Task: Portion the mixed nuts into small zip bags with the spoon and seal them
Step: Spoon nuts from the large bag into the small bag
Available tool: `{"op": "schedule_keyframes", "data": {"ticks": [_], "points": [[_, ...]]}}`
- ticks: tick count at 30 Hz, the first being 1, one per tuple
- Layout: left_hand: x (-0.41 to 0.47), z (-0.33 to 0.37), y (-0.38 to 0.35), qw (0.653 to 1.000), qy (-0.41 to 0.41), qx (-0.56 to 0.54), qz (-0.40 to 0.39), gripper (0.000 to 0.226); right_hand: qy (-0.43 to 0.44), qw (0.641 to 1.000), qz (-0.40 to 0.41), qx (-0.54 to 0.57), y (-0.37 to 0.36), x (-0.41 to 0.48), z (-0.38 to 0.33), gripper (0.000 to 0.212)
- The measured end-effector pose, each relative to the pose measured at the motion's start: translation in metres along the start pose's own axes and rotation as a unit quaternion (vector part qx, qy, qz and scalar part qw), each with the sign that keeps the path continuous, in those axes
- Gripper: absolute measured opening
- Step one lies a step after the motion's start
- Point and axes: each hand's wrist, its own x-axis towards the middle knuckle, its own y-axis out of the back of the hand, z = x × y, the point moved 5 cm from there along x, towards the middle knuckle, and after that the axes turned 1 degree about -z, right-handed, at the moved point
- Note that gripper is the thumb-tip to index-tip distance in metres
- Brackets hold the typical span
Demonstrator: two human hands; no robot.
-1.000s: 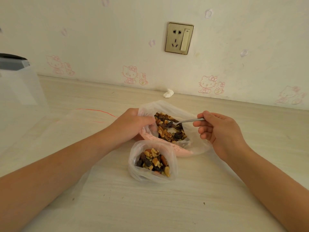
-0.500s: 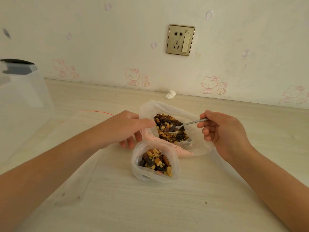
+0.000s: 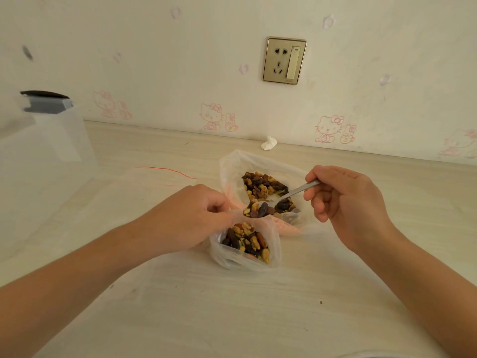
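A pale counter with a fine wood-grain laminate surface is seen, bounded at its back edge by a cream wall printed with faint pink cartoon cats. At the left edge a boxy, translucent plastic container with a grey-and-black top is set. Near the middle of the counter, towards the back edge, a large crinkled clear plastic bag lies open, and a loose heap of mixed nuts, brown, tan and dark, is held in it; a pink dimpled surface shows beneath it, and what that is cannot be told. The left hand is closed in a pinch on the left rim of the small zip bag, whose mouth is held wide. This soft, rounded clear pouch stands just in front of the large bag, touching it, and is nearly filled with nuts. The right hand is curled around the handle of a slim metal spoon, whose heaped bowl is held over the far rim of the small bag. A flat, empty zip bag with a red seal strip lies to the left. A brass-coloured rectangular socket plate is fixed to the wall, and a crumpled white scrap of tissue lies at the back edge.
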Motion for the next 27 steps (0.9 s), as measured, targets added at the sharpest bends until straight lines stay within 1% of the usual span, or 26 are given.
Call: {"op": "schedule_keyframes", "data": {"ticks": [3, 6, 7, 9, 13, 16, 20, 24, 27], "points": [[0.002, -0.004, 0.000, 1.000, 0.013, 0.004, 0.000, 0.038, 0.078, 0.996, -0.027, -0.027, -0.008, -0.009, -0.009, 0.034], [0.003, -0.006, 0.001, 1.000, 0.028, -0.001, 0.003, 0.039, 0.205, 0.972, -0.072, -0.095, -0.020, -0.027, -0.020, 0.028], [0.004, -0.006, 0.002, 1.000, 0.030, -0.004, 0.002, 0.038, 0.235, 0.962, -0.083, -0.108, -0.022, -0.032, -0.022, 0.025], [0.005, -0.006, 0.004, 0.999, 0.031, -0.008, -0.002, 0.037, 0.268, 0.952, -0.087, -0.119, -0.024, -0.038, -0.026, 0.023], [0.006, -0.006, 0.004, 1.000, 0.029, -0.005, 0.000, 0.036, 0.266, 0.956, -0.065, -0.106, -0.022, -0.036, -0.027, 0.021], [0.006, -0.007, 0.004, 1.000, 0.026, 0.003, 0.001, 0.033, 0.261, 0.961, -0.023, -0.093, -0.015, -0.032, -0.028, 0.022], [0.006, -0.010, 0.003, 1.000, 0.031, -0.004, -0.003, 0.031, 0.225, 0.969, 0.036, -0.093, -0.003, -0.023, -0.025, 0.027], [0.004, -0.010, 0.002, 0.999, 0.038, -0.001, -0.006, 0.033, 0.192, 0.972, 0.071, -0.116, 0.007, -0.011, -0.019, 0.024], [0.002, -0.009, 0.002, 0.999, 0.039, -0.007, -0.006, 0.035, 0.167, 0.970, 0.077, -0.156, 0.012, -0.001, -0.013, 0.016]]}}
